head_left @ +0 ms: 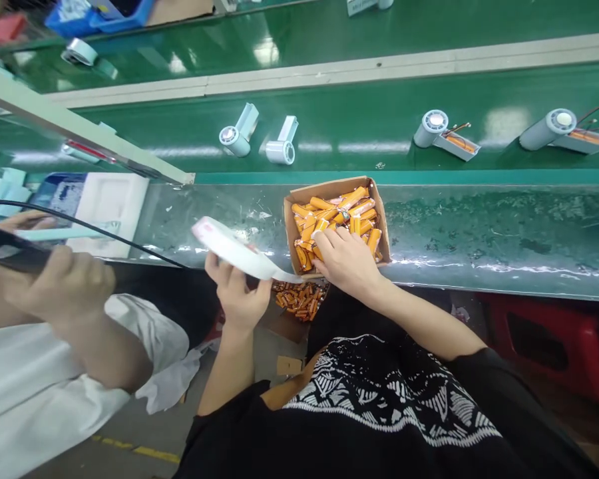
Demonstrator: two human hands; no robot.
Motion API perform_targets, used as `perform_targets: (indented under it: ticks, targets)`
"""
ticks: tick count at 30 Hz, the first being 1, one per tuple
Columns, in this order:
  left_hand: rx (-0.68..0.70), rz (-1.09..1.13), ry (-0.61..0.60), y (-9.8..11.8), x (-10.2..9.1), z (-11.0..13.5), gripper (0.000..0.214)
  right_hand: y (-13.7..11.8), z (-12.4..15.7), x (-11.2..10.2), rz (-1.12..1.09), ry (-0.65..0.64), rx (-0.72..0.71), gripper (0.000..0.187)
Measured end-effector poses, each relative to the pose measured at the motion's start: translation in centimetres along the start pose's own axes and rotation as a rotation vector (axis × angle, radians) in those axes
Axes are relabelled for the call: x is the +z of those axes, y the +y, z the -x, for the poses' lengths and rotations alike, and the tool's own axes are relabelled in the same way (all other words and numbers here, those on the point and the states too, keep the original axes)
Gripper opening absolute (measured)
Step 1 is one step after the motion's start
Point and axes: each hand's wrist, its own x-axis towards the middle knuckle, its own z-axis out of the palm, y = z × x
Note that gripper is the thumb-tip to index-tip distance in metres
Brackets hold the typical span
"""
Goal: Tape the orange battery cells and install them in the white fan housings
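Beyond the cardboard box [382, 229], wide and shiny: a green belt [354, 133]. Under the box, and stretching to both sides of it: a green counter [479, 239], scratched and worn to the right of the box. Lower than the counter, to the right of the box: a red plastic thing [589, 346], too dark for telling more. Well to the left of the box: the white sleeve [30, 399] of another person, with a white tray [132, 199] farther off on the counter. As for the box itself: open at the top, near the close edge of the counter.

On the belt, beyond the box and to its left: two light-blue plastic parts [235, 136], lying near each other. Beyond the box and to its right: two more of the same kind, wider apart, with thin wires [462, 126] coming out.

Left of the box, at the white sleeve: the other person's hand [74, 286], closed around a dark tool [10, 249]. Just left of the box: the left hand [239, 296], gripping a roll of white tape [234, 247], tilted, with the loose end near the box's close left corner. Over the near part of the box: the right hand [347, 259], with bent fingers touching the orange batteries [357, 199]; whether gripping one or only touching, cannot tell. Inside the box: these batteries in a jumble. Below the box, under the counter's edge: a second heap of orange batteries [304, 303], looking smaller.
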Motion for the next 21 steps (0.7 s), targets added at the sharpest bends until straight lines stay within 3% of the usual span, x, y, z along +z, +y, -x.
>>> perform_targets:
  ticks: [3,6,9,12,15,17,21]
  targets:
    - [0.23,-0.16,0.047,0.7,-0.5,-0.6,0.04,0.7,0.7,0.1,-0.237,0.077,-0.034,0.02]
    - [0.397,-0.216,0.018,2.1,-0.9,-1.6,0.047,1.8,2.2,-2.3,-0.532,0.249,-0.04,0.024]
    - [0.473,-0.248,-0.01,3.3,-1.0,-2.5,0.055,2.1,3.4,-5.4,-0.547,0.33,-0.087,0.019]
    - [0.516,-0.266,-0.039,4.1,-1.1,-3.0,0.058,1.9,3.9,-7.1,-0.448,0.323,-0.094,0.023]
    - [0.55,-0.293,-0.068,5.0,-1.2,-3.4,0.064,2.0,3.8,-6.6,-0.493,0.339,-0.01,0.018]
    - [0.578,-0.312,-0.066,5.8,-0.9,-3.5,0.068,2.3,3.6,-5.3,-0.662,0.414,0.095,0.014]
    - [0.608,-0.323,0.038,7.3,0.1,-3.5,0.061,3.0,3.2,-2.7,-1.087,0.685,0.272,0.045]
